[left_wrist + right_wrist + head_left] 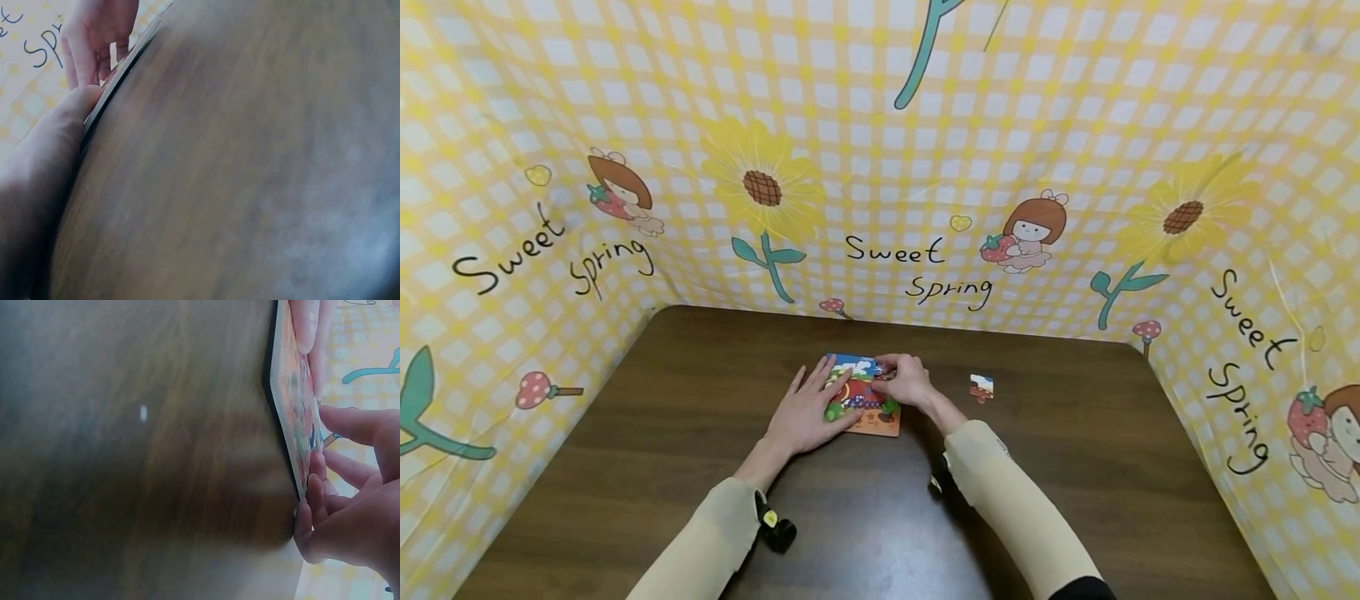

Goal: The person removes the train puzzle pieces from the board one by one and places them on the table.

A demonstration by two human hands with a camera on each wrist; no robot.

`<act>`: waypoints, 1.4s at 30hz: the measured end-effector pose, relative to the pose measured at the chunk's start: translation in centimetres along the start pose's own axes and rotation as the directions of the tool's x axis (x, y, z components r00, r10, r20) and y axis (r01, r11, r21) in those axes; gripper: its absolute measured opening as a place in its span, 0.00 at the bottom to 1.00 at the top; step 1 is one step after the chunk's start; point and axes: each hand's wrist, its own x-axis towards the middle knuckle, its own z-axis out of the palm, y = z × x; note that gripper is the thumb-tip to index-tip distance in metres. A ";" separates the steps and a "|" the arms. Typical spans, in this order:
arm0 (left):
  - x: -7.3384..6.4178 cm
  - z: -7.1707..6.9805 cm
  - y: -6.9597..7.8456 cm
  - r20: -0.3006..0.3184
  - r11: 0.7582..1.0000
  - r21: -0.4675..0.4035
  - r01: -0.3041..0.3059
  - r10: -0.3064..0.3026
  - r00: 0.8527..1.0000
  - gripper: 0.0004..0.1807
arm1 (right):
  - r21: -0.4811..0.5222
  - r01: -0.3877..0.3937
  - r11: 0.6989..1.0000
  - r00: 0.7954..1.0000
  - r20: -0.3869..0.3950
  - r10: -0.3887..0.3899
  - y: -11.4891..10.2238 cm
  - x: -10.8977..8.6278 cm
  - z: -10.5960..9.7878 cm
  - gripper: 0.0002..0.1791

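A colourful jigsaw puzzle (877, 421) with an orange lower border lies on the brown table. My left hand (808, 412) rests over its left side, fingers spread and fairly straight. At the upper right corner, my right hand (910, 382) pinches a small puzzle piece (883, 372) between thumb and fingers, mostly covered by the hand. In the right wrist view, the curled fingers of my right hand (359, 506) touch the edge of the thin puzzle board (287, 381). Whether the piece sits flush is hidden. One loose puzzle piece (981, 386) lies to the right.
The dark wooden table (700, 375) extends around the puzzle. A yellow checked cloth (880, 167) with flowers and lettering hangs along the back and both sides. Black wrist cameras, such as the left one (777, 533), are strapped beneath the sleeves.
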 end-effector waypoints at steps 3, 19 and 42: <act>0.0 0.0 -0.1 0.004 1.000 0.006 0.010 -0.010 1.000 0.50 | -0.030 0.039 0.999 0.999 -0.014 -0.039 -0.1 -0.2 0.1 0.26; 0.1 0.0 0.1 -0.004 0.999 0.037 0.002 -0.002 1.000 0.55 | -0.085 0.091 0.992 0.991 -0.086 -0.098 0.1 -0.4 1.0 0.29; 0.1 0.0 0.2 -0.003 0.999 0.032 0.006 -0.006 1.000 0.55 | -0.065 0.136 0.989 0.981 -0.128 -0.143 0.4 -0.3 1.5 0.27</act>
